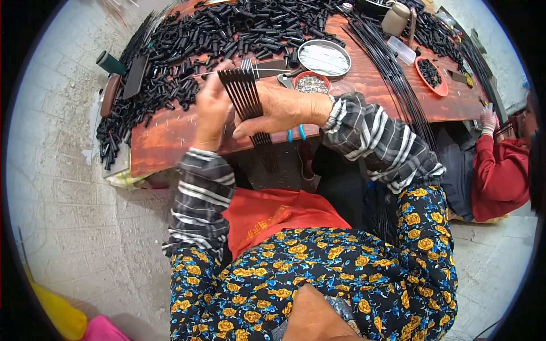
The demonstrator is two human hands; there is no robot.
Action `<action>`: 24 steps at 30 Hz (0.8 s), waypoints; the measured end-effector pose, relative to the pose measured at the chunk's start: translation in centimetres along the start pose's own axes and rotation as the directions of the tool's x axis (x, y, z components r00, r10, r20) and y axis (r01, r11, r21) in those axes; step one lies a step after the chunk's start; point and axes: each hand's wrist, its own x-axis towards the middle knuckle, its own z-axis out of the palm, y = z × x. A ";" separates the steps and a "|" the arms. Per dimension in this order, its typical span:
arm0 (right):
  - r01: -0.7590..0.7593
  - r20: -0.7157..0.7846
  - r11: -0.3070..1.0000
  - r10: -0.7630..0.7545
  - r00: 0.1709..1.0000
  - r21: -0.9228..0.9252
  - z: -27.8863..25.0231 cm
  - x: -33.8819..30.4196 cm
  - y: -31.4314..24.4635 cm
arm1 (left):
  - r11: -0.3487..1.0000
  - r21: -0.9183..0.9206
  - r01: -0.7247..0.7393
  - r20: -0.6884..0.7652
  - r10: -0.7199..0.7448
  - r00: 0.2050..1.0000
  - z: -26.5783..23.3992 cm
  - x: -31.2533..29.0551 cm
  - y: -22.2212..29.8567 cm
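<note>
A fanned bundle of thin black rods (240,94), resembling umbrella ribs, is gripped in my right hand (278,108), the thumb pressed across it. The rods slant from their upper ends over the table edge down toward my lap. At the upper ends, my left hand (210,111) has its fingers bent around a thin white wire (273,70), which runs sideways past the rod tips. Motion slightly blurs those fingers. Beyond my right hand stand a red-rimmed bowl of small metal pieces (311,84) and a round tray of white strips (324,58).
Heaps of black plastic tubular parts (250,25) cover the far and left side of the reddish wooden table (165,145). Long black rods (392,74) lie to the right, near an orange dish (431,77) and a beige jug (396,20). A co-worker's red sleeve (500,182) shows at right.
</note>
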 end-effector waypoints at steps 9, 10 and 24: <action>0.347 0.097 0.907 -0.334 0.938 -0.238 2.8 -0.8 -1.1 | 0.405 0.821 -0.402 0.356 0.186 0.916 2.2 -1.6 -6.2; 0.407 0.135 0.872 -0.384 0.913 -0.271 3.7 -1.2 -1.6 | 0.416 0.825 -0.382 0.345 0.164 0.924 2.6 -1.5 -6.1; -0.247 0.120 0.876 0.322 0.939 -0.415 -7.2 -3.9 4.5 | 0.326 0.887 -0.328 0.312 0.102 0.945 2.9 -1.8 -4.2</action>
